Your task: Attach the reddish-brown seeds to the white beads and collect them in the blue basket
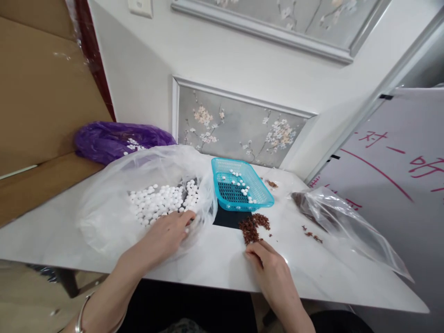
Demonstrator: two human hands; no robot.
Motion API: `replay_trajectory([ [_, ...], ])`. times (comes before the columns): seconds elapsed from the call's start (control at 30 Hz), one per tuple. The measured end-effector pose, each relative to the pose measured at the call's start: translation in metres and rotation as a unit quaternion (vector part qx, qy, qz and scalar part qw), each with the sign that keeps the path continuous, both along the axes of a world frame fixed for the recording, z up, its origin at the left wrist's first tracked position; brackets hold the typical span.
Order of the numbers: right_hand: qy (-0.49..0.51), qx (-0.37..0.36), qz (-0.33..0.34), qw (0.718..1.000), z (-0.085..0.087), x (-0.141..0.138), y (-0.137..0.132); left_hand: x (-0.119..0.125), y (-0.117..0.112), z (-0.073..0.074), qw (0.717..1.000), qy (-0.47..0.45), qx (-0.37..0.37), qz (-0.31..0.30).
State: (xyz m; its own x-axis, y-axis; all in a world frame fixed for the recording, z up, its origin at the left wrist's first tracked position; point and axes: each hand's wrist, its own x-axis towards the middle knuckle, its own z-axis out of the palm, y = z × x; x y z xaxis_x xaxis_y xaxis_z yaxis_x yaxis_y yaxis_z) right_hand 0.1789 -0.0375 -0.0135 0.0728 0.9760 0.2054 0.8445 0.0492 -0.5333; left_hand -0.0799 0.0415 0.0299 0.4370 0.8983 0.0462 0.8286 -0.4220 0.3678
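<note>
White balls [157, 201] sit mostly in a cloudy plastic bag [100, 212], left side of the table [215, 263]. Left hand [168, 233] at the bag's mouth, just beside the balls, fingers and thumb drawn close; can't tell if anything is gripped. Right hand [272, 268] at the near edge of a loose brown pile [250, 229], fingertips narrow, pinched; a piece between them can't be made out. Blue basket [263, 196] beyond the pile, partly over a black mat [229, 218], has only a scatter of balls on its floor. Judging by that, early stage: few balls in the basket, plenty left in the bag, brown bits unpacked. Outward: purple bag [100, 138] with more balls behind, clear bag [347, 226] at right.
</note>
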Motion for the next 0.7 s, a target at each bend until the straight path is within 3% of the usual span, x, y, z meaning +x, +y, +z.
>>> replay_trajectory([
  [0.23, 0.082, 0.069, 0.019, 0.994, 0.003, -0.007, -0.001, -0.002, 0.003, -0.004, 0.999, -0.028, 0.008, -0.013],
  [0.43, 0.173, 0.044, 0.026, 0.984, 0.012, -0.024, 0.0, -0.012, 0.006, 0.011, 0.993, -0.109, -0.033, -0.005],
  [0.57, 0.253, 0.026, 0.027, 0.967, 0.013, -0.034, -0.001, -0.014, 0.008, 0.017, 0.995, -0.099, -0.017, -0.026],
  [0.7, 0.339, 0.049, 0.031, 0.939, 0.013, -0.038, -0.003, -0.015, 0.011, 0.014, 0.995, -0.102, 0.002, -0.016],
])
